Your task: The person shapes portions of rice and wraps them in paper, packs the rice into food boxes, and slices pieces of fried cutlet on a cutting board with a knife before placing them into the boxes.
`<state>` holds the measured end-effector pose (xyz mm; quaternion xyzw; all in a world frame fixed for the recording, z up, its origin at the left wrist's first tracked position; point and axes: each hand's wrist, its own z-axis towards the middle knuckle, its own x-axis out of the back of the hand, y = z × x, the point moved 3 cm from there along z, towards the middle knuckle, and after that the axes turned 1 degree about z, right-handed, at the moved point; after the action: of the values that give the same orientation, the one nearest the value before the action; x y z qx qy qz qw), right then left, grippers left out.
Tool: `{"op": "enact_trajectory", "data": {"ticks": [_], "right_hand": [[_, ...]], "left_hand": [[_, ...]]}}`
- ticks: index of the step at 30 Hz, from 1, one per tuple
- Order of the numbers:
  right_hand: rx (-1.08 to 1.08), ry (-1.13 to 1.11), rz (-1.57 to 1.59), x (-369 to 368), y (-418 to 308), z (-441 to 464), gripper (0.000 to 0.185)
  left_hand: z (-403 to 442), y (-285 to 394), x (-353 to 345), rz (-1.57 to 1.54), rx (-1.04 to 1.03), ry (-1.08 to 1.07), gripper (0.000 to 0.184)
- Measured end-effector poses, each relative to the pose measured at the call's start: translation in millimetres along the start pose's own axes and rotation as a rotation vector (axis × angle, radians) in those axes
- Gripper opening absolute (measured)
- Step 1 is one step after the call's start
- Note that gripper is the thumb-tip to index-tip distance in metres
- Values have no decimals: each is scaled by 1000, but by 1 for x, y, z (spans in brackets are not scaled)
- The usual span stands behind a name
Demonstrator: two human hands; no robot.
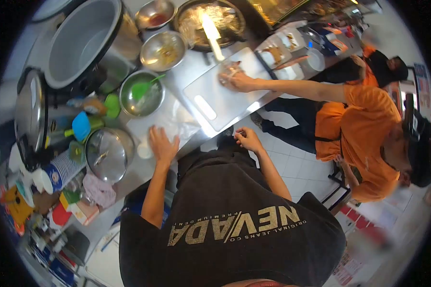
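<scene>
Lays the left hand [163, 146] open on the shiny table [189, 75] at nine o'clock, by a small white thing [144, 151]. Curls the right hand [249, 140] at three o'clock, just off the table's edge. Shows a white board [230, 103] at twelve o'clock, with another person's hand [242, 82] on something blurry [224, 74]. Shows a big pot [84, 43] and a metal bowl [138, 109] with a green tool [141, 90] at ten o'clock.

Commercial kitchen; big pot [81, 45]; cutting board [220, 98]; stacked paper cups [66, 170]; orange-shirted co-worker [364, 136]
</scene>
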<state>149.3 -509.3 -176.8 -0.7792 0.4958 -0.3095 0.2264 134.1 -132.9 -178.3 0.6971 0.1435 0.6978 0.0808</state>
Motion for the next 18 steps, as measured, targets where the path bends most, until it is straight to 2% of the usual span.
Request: {"op": "enact_trajectory", "data": {"ticks": [5, 10, 13, 18], "right_hand": [[-31, 20, 151, 44, 41, 3, 31], [-26, -22, 242, 95, 82, 7, 30], [-48, 0, 213, 136, 104, 9, 29], [-141, 2, 261, 181, 136, 24, 41]], "left_hand": [[-2, 33, -3, 41, 28, 99, 64], [2, 101, -11, 19, 64, 217, 52], [16, 157, -28, -105, 65, 262, 47], [33, 251, -58, -369, 2, 201, 33]]}}
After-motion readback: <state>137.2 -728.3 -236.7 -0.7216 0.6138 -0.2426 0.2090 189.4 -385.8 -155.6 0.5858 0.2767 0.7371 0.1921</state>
